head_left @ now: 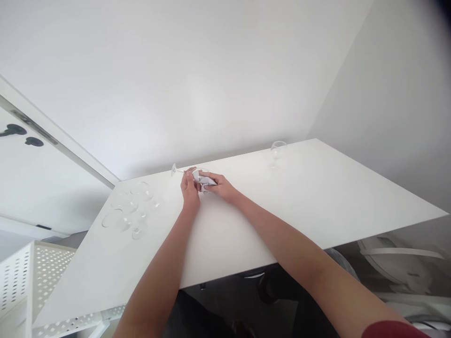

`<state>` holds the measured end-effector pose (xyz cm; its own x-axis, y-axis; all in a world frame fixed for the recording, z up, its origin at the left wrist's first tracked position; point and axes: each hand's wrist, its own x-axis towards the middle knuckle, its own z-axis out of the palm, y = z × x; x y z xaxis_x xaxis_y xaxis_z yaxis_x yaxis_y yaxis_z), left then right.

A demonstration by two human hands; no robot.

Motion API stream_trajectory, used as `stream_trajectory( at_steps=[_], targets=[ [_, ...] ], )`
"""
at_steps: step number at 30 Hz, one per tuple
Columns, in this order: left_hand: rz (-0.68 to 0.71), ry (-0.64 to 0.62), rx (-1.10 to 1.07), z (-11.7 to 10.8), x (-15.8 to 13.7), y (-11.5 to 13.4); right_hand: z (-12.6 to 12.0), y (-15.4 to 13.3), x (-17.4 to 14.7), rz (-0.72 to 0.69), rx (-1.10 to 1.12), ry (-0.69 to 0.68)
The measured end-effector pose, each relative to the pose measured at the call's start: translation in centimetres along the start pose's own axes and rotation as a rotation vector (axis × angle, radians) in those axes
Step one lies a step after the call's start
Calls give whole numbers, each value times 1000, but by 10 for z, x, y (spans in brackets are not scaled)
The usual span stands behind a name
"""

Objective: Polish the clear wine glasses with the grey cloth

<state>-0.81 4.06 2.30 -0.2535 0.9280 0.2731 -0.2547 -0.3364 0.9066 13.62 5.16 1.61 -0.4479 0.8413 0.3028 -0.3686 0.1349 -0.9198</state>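
My left hand (pixel 190 188) is closed around the bowl of a clear wine glass (pixel 174 169), which lies tilted sideways with its stem and foot pointing left. My right hand (pixel 224 188) grips a light grey-white cloth (pixel 208 180), pressed at the glass's rim. Part of the cloth appears to be inside the bowl, though the fingers hide how far it goes in. Both hands are just above the middle of the white table (pixel 225 234), near its far side.
Several clear stemmed glasses (pixel 130 205) stand grouped on the table's left. One wine glass (pixel 279 151) stands upright at the back right. A wall (pixel 211 84) runs behind the table. Below its left edge is a white perforated rack (pixel 52 267); a door handle (pixel 16 130) shows far left.
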Motion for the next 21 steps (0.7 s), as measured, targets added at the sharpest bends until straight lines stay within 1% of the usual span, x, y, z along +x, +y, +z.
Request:
stream_trajectory(
  at_steps=[2,5,8,10,12,14,19,21],
  targets=[
    [-6,26,-37,-1,1,1,1,0,0,-17,25,39],
    [0,24,-35,-3,2,2,1,-4,0,47,46,3],
    [9,-6,-8,-3,1,3,-1,-11,-1,140,151,-59],
    [-24,-44,-32,-2,0,4,-4,-15,-2,165,269,-61],
    [-51,-90,-68,0,-1,4,-8,-17,-3,167,322,-58],
    [-64,-124,-89,0,-1,5,-11,-15,-3,145,265,-46],
    [-107,-132,-129,-2,0,5,-8,-2,1,-20,-47,60],
    [-102,-132,-133,-4,2,3,-6,0,2,-4,-60,43]
  ],
)
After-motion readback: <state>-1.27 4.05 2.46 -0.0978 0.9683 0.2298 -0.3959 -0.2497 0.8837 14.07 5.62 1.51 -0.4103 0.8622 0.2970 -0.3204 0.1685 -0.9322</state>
